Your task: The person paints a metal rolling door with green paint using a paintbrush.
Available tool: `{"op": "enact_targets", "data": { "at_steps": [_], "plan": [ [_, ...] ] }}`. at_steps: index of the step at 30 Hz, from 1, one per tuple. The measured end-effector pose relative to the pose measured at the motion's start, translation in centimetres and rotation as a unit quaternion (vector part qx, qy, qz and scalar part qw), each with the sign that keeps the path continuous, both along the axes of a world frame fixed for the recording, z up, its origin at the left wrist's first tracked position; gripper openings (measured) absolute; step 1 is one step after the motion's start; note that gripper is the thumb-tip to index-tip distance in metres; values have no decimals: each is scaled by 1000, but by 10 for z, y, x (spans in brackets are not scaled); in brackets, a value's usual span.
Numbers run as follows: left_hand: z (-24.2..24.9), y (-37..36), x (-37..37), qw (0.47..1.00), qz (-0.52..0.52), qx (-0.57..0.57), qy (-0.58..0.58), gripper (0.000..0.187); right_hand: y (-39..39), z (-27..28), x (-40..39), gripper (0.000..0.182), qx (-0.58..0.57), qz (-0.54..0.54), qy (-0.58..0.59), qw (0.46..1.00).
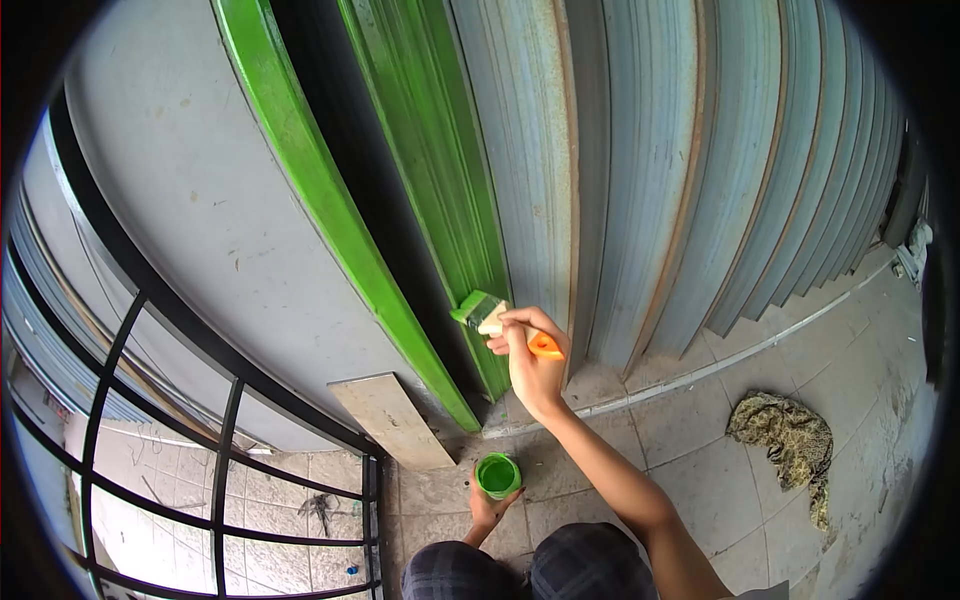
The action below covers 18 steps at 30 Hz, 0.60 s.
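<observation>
My right hand [532,352] is closed round the handle of a paintbrush [488,312], whose orange handle end points back toward me. The bristles, coated in green, touch the lower part of a green-painted metal panel [430,160]. Lower down, my left hand [487,510] grips a small can of green paint [497,476] from below and the side, with its open top facing up. Left of the brush runs a bright green post [320,215], with a dark gap between it and the panel.
Bare grey corrugated panels [630,180] with rusty edges continue to the right. A board [392,420] leans at the wall's foot. Black metal bars [215,470] stand at left. A crumpled patterned cloth [782,440] lies on the tiled floor [690,470].
</observation>
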<state>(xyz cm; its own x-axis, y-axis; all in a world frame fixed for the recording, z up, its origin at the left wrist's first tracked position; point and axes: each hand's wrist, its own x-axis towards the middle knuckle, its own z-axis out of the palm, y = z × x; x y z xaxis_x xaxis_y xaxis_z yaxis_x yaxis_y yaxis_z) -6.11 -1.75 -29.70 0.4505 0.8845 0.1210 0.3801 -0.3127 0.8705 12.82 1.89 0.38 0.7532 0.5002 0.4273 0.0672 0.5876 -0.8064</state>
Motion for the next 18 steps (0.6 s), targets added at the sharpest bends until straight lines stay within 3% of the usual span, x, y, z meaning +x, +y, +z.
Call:
{"op": "enact_targets", "data": {
  "at_steps": [4, 7, 10, 12, 14, 16, 18],
  "plan": [
    [2, 0, 1, 1000, -4, -2, 0, 101, 12, 104, -1, 10, 154, 35, -9, 987],
    [1, -1, 1, 1000, -6, -3, -2, 101, 12, 150, -8, 9, 264, -32, -74, 961],
    [1, -2, 0, 1000, -8, -4, -2, 101, 19, 123, -7, 6, 202, -13, -110, 973],
    [1, -2, 0, 1000, -11, -5, -3, 101, 20, 64, -5, 1, 116, -86, -222, 964],
    [1, -2, -1, 1000, -11, -6, 0, 102, 9, 0, -5, 5, 25, -74, -250, 965],
    [2, -2, -2, 1000, -12, -5, 0, 102, -2, -44, -9, 5, 10, -38, -142, 989],
    [1, -3, -2, 1000, -14, -6, 2, 102, -11, -49, -12, 5, -10, 5, -75, 997]
  ]
}}
